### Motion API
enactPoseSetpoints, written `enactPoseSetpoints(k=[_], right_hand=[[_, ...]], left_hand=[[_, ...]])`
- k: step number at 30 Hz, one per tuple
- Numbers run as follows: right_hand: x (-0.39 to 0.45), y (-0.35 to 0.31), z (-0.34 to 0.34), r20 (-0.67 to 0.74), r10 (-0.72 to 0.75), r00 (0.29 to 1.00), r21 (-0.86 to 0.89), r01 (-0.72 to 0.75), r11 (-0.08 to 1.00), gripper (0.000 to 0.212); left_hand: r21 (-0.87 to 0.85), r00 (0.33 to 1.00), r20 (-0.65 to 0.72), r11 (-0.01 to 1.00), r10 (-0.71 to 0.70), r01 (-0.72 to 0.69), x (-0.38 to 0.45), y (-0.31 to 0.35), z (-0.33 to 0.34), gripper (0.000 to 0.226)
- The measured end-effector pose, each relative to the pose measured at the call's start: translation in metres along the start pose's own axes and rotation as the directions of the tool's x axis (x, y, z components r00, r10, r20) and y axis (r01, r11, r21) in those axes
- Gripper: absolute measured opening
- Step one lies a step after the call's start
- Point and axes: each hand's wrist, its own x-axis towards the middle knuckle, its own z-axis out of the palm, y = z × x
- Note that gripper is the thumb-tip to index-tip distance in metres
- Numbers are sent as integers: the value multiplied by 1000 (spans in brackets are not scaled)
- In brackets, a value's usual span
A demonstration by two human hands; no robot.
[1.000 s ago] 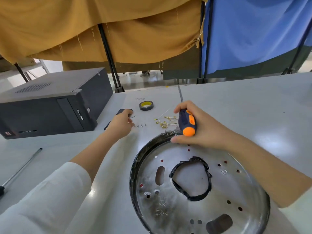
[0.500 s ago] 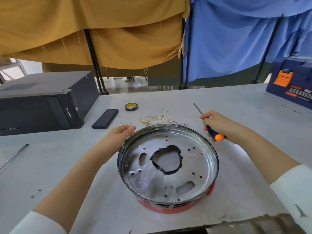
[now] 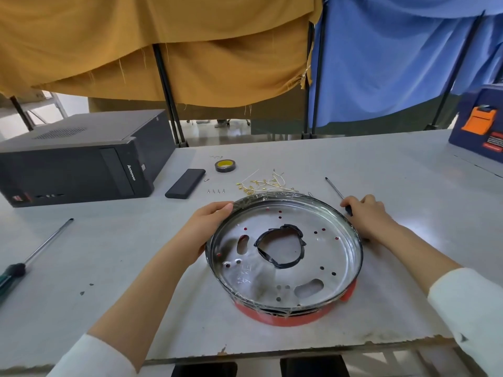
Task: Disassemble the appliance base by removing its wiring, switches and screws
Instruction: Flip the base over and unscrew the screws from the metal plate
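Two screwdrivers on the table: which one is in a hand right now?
The one right of the appliance base, its shaft pointing away: the right hand grips its handle. The green-handled screwdriver at far left lies untouched.

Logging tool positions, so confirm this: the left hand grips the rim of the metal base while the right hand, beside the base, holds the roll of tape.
Wrong in one respect. In the head view the right hand holds a screwdriver, not the tape; the roll of tape lies untouched farther back on the table. The left hand does grip the rim of the metal base.
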Motion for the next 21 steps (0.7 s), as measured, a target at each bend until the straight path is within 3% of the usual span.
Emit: enactPoseSetpoints(k=[2, 3, 6, 9, 11, 13, 15, 17, 21], right_hand=[[-1, -5, -11, -119, -24, 993, 19, 27, 999, 28], [-3, -9, -18, -160, -44, 986, 114, 63, 992, 30], [-18, -26, -37, -13, -129, 992, 399, 124, 908, 43], [-31, -38, -38, 146, -263, 954, 157, 240, 958, 30], [-33, -40, -37, 125, -295, 947, 160, 274, 948, 19], [-34, -37, -42, 55, -274, 960, 294, 247, 923, 18], [-32, -30, -48, -31, -235, 971, 321, 233, 918, 22], [-28, -21, -53, -92, -166, 982, 338, 187, 922, 23], [-25, -9, -57, -112, -41, 993, 436, 87, 896, 25]], left_hand=[[-24, 1000, 6, 1000, -9, 9, -1, 0, -1, 20], [-40, 1000, 7, 999, -14, 14, -1, 0, -2, 21], [-74, 1000, 6, 997, -28, 29, -1, -1, -3, 26], [-111, 999, 7, 992, -54, 54, -1, -2, -2, 30], [-154, 994, 31, 982, -102, 106, 0, -3, -3, 34], [-211, 988, 39, 965, -149, 154, 0, -3, -8, 37], [-240, 991, 24, 961, -134, 136, 0, -7, -13, 31], [-170, 997, 21, 982, -80, 83, -1, -11, -18, 23], [106, 999, 20, 994, -43, 41, -5, -14, -10, 37]])
